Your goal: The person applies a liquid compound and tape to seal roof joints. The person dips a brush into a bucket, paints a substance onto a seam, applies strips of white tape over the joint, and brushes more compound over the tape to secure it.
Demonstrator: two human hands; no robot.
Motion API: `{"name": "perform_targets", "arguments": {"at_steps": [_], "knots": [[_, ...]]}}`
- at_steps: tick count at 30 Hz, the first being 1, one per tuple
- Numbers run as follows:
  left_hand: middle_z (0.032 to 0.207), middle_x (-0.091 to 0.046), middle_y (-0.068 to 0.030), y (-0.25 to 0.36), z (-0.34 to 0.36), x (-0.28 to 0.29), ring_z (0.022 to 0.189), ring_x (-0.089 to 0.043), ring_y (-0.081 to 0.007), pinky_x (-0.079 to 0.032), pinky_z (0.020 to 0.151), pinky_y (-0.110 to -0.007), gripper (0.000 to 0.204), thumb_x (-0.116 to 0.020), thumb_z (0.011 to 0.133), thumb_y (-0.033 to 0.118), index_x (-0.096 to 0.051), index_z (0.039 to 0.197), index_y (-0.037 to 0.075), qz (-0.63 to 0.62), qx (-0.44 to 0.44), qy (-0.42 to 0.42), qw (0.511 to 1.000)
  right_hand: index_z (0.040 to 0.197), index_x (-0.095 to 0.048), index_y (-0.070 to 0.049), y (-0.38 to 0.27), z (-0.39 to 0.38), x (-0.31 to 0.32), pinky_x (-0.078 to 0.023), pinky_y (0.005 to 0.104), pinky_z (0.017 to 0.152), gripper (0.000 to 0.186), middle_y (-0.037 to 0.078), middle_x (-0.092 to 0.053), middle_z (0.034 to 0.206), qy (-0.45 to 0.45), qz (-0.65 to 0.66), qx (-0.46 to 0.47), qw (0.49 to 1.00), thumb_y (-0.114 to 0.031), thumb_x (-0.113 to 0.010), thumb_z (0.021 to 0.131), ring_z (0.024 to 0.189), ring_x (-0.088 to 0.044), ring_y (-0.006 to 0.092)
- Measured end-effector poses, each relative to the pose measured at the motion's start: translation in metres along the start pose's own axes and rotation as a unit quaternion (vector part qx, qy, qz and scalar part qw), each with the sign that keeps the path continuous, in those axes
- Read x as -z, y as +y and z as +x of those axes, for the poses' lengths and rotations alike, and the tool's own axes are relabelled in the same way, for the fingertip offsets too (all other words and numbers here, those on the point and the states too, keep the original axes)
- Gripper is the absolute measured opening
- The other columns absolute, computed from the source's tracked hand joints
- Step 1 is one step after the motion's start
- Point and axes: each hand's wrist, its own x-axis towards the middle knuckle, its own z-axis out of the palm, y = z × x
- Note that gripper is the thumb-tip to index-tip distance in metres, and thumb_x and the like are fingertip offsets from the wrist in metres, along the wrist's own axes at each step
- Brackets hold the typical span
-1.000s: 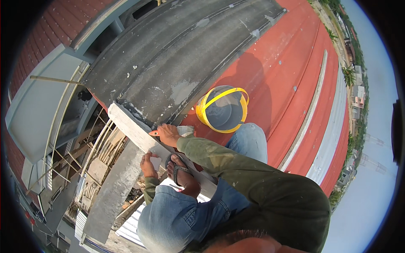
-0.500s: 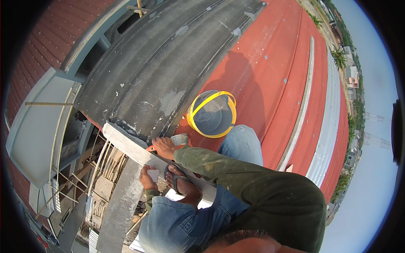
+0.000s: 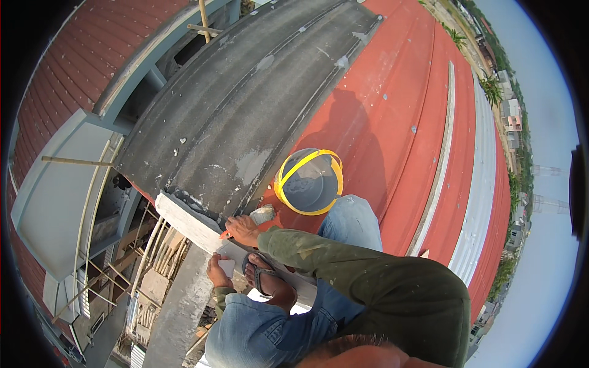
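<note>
My right hand [image 3: 244,228] is closed on a paintbrush with an orange handle [image 3: 227,234]; its pale bristles [image 3: 264,214] point up-right, over the roof edge beside a pale concrete ledge [image 3: 188,218]. My left hand [image 3: 218,271] has curled fingers at the ledge's near side, against a small whitish flat piece [image 3: 227,266]; what exactly it grips is unclear. Just beyond my right hand, a yellow bucket [image 3: 280,187] with grey liquid inside stands on the red roofing, near the dark grey coated strip [image 3: 208,135]. My sandalled foot [image 3: 264,279] rests between my arms.
Red metal roofing [image 3: 405,159] curves right, with a silvery sheet [image 3: 475,202]. To the left, the roof drops off beside bamboo scaffolding [image 3: 98,282], a grey canopy [image 3: 55,196] and another red roof [image 3: 67,61]. Beyond the right edge are distant houses and trees.
My view has shifted slightly, so the bucket and roof sit further left and lower. My right hand keeps the brush near the ledge, its bristles showing more. My left hand has barely moved.
</note>
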Motion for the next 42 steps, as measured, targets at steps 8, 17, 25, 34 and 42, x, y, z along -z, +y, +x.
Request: {"name": "perform_targets", "arguments": {"at_steps": [8,17,25,34,42], "knots": [[0.072,-0.06,-0.012,-0.003,0.003,0.007,0.066,-0.06,-0.0227,-0.052,0.061,-0.035,0.023,-0.056,0.09,0.026,-0.055,0.085,0.003,-0.005,-0.023,0.006,1.0,0.085,-0.063,-0.005,-0.006,0.005,0.005,-0.051,0.0357,0.061,0.015,0.011,-0.063,0.081,0.013,-0.046,-0.036,0.998,-0.019,-0.06,0.079,0.074,-0.067,0.025],[0.074,-0.06,-0.0121,-0.011,0.013,0.01,0.067,-0.06,-0.0227,-0.052,0.062,-0.035,0.023,-0.055,0.09,0.027,-0.054,0.088,0.004,0.0,-0.026,-0.01,1.0,0.087,-0.063,-0.002,-0.004,-0.003,-0.008,-0.051,0.0379,0.066,0.017,0.013,-0.062,0.09,0.026,-0.018,-0.001,1.0,-0.016,-0.058,0.077,0.08,-0.066,0.0263],[0.077,-0.06,-0.011,-0.005,0.006,0.004,0.069,-0.06,-0.0225,-0.052,0.063,-0.034,0.024,-0.056,0.088,0.025,-0.057,0.089,0.001,-0.013,0.002,-0.002,1.0,0.084,-0.064,-0.006,-0.002,0.001,-0.01,-0.05,0.0381,0.068,0.015,0.011,-0.063,0.089,-0.003,0.015,-0.035,0.999,-0.019,-0.057,0.079,0.081,-0.066,0.0256],[0.077,-0.059,-0.0116,-0.006,0.005,0.009,0.07,-0.06,-0.0236,-0.052,0.065,-0.035,0.024,-0.055,0.089,0.025,-0.056,0.088,0.001,-0.023,-0.001,-0.013,1.0,0.088,-0.062,-0.001,-0.015,0.004,-0.004,-0.052,0.0393,0.062,0.017,0.017,-0.063,0.087,0.02,0.059,-0.157,0.986,-0.014,-0.057,0.079,0.077,-0.066,0.0296],[0.076,-0.06,-0.0116,-0.005,0.013,0.014,0.07,-0.06,-0.0239,-0.052,0.065,-0.035,0.023,-0.055,0.089,0.025,-0.056,0.088,0.002,-0.02,-0.006,-0.001,1.0,0.089,-0.063,0.0,-0.027,0.01,-0.002,-0.05,0.0367,0.06,0.022,0.016,-0.062,0.089,-0.011,-0.014,-0.078,0.997,-0.021,-0.058,0.081,0.077,-0.066,0.027]]}}
